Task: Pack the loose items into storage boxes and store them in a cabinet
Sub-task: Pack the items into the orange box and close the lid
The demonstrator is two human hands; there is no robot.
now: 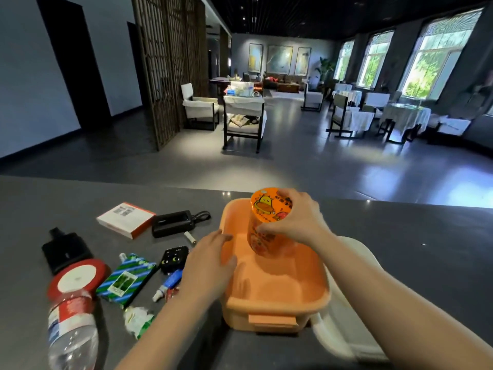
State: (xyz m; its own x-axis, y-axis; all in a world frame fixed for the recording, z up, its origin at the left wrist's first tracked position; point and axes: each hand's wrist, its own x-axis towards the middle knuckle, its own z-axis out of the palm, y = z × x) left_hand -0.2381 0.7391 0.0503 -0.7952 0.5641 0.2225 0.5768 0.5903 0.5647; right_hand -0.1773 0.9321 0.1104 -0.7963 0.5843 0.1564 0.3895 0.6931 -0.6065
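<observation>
An orange storage box (277, 303) stands on the grey counter in front of me. My right hand (296, 217) grips an orange cartoon-printed pouch (266, 225), holding it upright inside the box at its far side. Resting flat on the box's left rim is my left hand (210, 263), fingers spread, holding nothing. Loose items lie to the left: a white and orange carton (125, 218), a black case with a strap (176, 222), a green striped pouch (125, 279), a small tube (168, 285).
A white box (344, 316) sits under and right of the orange one. Further left lie a black bottle (65, 249), a red ribbon spool (77, 279), a water bottle (70, 332), a dark patterned pouch (173, 259) and a green and white wrapper (137, 320). Beyond the counter edge are chairs and tables.
</observation>
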